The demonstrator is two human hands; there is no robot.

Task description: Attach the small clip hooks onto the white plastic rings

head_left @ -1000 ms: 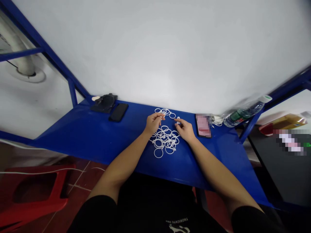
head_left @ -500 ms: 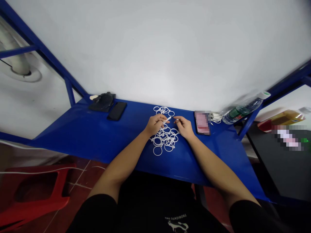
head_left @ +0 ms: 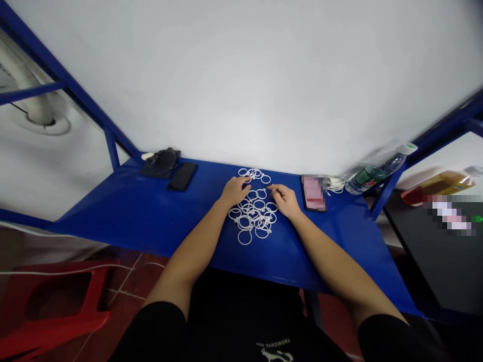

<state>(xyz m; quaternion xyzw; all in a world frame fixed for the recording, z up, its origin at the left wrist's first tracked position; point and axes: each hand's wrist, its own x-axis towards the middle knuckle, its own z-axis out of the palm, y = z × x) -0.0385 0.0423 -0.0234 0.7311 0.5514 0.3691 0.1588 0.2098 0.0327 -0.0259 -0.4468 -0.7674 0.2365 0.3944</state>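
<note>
A loose heap of white rings [head_left: 258, 217], many overlapping, is spread on the blue bench [head_left: 151, 216], about midway between its front and back edges. A smaller group [head_left: 254, 174] is set near the back edge. The left hand [head_left: 234, 192] is held beside the space between the two, with thumb and forefinger parted, the forefinger tip close to the smaller group. The right hand [head_left: 286, 200] is placed at the heap's right; whether its fingers are together cannot be told. Toward the back left corner are laid a black phone [head_left: 183, 177] and a dark bag [head_left: 163, 164]; toward the back right, a pink-faced phone [head_left: 313, 190], a white cable [head_left: 335, 184] and a bottle [head_left: 370, 176] are seen.
</note>
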